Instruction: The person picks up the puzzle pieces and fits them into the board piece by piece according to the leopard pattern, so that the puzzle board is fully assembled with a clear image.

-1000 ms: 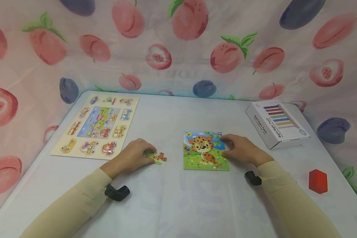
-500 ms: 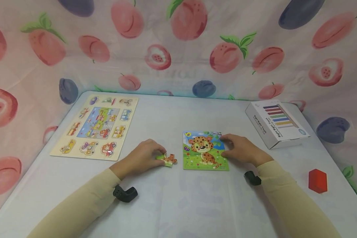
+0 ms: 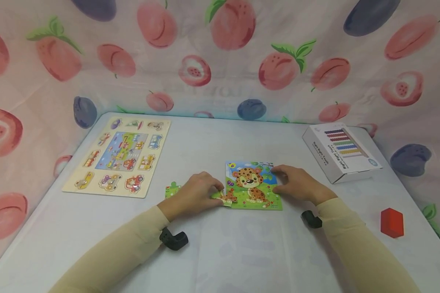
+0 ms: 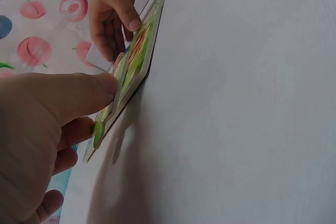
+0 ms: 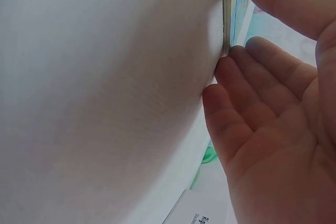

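Note:
In the head view my left hand (image 3: 194,194) pinches a puzzle piece (image 3: 229,198) with spotted orange and green print, between thumb and fingers. The piece overlaps the lower left of a square leopard puzzle board (image 3: 256,199). In the left wrist view the held puzzle piece (image 4: 98,132) sits close over the board's face. My right hand (image 3: 298,185) rests at the board's right edge, thumb and fingertips touching it. The right wrist view shows its fingers (image 5: 233,77) fairly straight. A green puzzle piece (image 3: 173,188) lies on the table, partly hidden behind my left hand.
A wooden vehicle puzzle board (image 3: 71,183) lies at the back left. A white box (image 3: 339,156) with coloured bars printed on it stands at the back right. A red block (image 3: 391,223) sits at the right. A fruit-print cloth (image 3: 220,89) hangs behind the table.
My left hand has moved right, carrying the puzzle piece from beside the board to over its lower left. This uncovers the green piece behind it. My right hand has stayed put.

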